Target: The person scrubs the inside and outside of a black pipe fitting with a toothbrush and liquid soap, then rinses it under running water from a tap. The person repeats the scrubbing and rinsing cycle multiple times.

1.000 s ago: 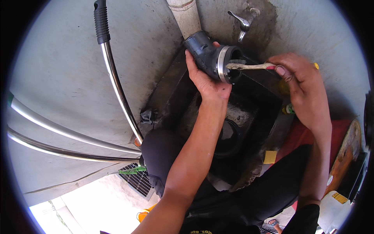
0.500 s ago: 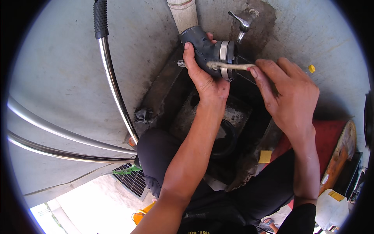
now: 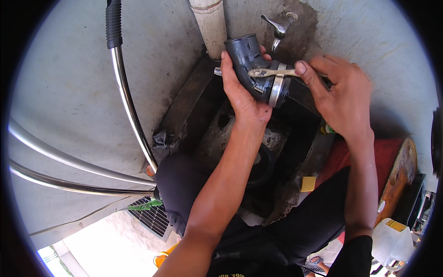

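Note:
My left hand is wrapped around a black elbow-shaped rubber hose, holding it tilted above a dark trough. A metal hose clamp circles the hose's wider, right end. In my right hand a worn toothbrush is pinched between thumb and fingers. Its head lies against the side of the hose, and its handle crosses over the clamp. The surface of the hose looks wet and shiny.
A tap juts from the wall beyond the hose, beside a pale pipe. Below lies the dark trough with a black round tub. A yellow sponge sits near a red drum. Steel rails curve at left.
My left hand has turned the hose so its narrow opening points further up and its clamped end lower. The toothbrush has shifted slightly up, still against the hose. The view has moved slightly.

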The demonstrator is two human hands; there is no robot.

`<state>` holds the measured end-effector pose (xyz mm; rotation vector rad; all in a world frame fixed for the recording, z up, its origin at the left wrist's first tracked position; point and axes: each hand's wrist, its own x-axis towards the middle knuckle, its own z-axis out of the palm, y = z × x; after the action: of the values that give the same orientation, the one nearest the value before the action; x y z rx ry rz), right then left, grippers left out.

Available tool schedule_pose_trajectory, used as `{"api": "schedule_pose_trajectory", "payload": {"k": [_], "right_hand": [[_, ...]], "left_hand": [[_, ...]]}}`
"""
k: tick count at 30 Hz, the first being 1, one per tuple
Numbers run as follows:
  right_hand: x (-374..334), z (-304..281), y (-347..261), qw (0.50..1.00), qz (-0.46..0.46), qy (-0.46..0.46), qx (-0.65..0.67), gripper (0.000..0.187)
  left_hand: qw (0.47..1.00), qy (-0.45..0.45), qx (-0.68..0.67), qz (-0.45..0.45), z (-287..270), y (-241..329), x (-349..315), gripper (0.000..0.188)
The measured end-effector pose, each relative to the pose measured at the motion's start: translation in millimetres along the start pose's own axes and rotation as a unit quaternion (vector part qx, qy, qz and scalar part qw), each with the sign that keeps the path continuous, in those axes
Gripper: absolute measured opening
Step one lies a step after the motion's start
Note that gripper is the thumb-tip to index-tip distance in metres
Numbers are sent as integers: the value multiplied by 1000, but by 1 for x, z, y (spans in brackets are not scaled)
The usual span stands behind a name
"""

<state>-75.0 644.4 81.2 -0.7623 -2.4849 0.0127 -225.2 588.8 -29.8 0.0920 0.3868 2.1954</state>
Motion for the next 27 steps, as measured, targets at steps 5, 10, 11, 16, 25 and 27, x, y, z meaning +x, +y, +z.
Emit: {"api": "schedule_pose_trajectory", "payload": {"k": [5,10,11,16,25,27], "right_hand": [[-1,10,18,997,52,-25,52,32],[5,26,42,989,59,-44,130,37],[1,25,48,984,74,-67,149,37],[-6,25,69,967,137,-105,185,39],[-7,18,81,951,198,-131,199,44],[-8,20,75,963,156,-132,174,43]], "left_hand": [[991,-24,-40,-122,-9,-5,0,58],[985,-34,-37,-166,-22,-6,1,61],[985,-32,-30,-167,-25,-4,2,61],[981,-1,-36,-192,-24,-9,3,61],[976,-27,-16,-216,-32,-15,7,54],[980,-5,8,-199,-31,-14,7,55]]}}
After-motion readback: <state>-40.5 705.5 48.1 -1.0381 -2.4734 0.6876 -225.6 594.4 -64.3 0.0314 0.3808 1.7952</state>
